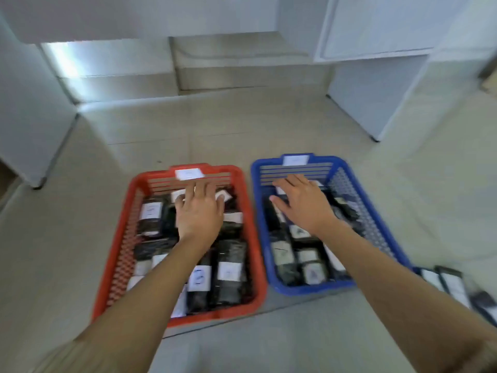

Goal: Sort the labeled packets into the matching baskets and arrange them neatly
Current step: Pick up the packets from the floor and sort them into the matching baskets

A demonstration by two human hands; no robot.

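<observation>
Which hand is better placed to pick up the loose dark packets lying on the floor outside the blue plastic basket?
Probably the right hand: the loose dark packets lie beside its forearm, right of the blue plastic basket. The left hand is over the red plastic basket, farther away.

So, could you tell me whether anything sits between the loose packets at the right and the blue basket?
Nothing visible does. The loose packets lie on the floor just right of the blue basket, whose top is open; only its side wall separates them. The right hand is spread over packets inside.
</observation>
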